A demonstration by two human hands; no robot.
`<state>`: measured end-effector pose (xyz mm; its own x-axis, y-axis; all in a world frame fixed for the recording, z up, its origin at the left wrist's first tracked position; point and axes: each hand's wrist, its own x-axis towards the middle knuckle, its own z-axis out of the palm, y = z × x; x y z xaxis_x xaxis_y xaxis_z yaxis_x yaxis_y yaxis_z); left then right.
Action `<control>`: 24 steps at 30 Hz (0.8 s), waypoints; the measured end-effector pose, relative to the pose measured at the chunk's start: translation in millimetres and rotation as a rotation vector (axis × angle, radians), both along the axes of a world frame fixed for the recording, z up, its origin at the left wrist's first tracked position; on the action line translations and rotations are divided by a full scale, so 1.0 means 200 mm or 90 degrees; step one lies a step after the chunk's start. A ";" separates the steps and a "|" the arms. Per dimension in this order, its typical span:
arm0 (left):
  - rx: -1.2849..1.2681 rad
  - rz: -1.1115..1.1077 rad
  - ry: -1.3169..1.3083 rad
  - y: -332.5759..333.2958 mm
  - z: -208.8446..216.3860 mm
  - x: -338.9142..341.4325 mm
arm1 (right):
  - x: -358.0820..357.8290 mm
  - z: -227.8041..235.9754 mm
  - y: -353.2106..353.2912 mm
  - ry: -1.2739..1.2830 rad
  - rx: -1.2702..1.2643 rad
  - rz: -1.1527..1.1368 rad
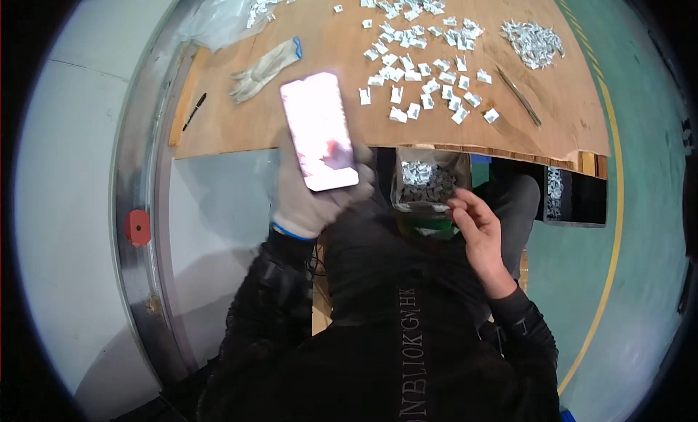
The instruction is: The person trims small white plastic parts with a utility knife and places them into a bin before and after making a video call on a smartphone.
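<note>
My left hand point(305, 204), in a pale work glove with a blue cuff, grips a smartphone point(320, 135) whose lit screen glares too brightly to read. The phone is held upright just in front of the table's near edge. My bare right hand point(478, 229) is at the near right corner of a clear-walled bin point(396, 193). Thumb and fingertips are drawn together there; whatever they hold, if anything, is too small to make out. Small silver and dark metal parts point(429, 181) lie in the bin, which is at my lap.
On the wooden table point(218, 131) are several small bent metal brackets point(427, 101), a heap of metal pieces point(533, 44), tweezers point(518, 95), an empty glove point(265, 69), a black marker point(195, 111) and a plastic bag point(225, 18). A dark crate point(592, 212) with parts stands at right.
</note>
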<state>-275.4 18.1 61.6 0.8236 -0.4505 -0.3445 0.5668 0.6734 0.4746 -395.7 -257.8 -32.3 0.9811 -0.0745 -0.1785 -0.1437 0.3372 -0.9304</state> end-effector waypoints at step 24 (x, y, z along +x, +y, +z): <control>0.703 0.089 -0.013 0.86 -0.10 0.93 | 0.34 0.14 -0.42 -0.059 -0.397 -0.165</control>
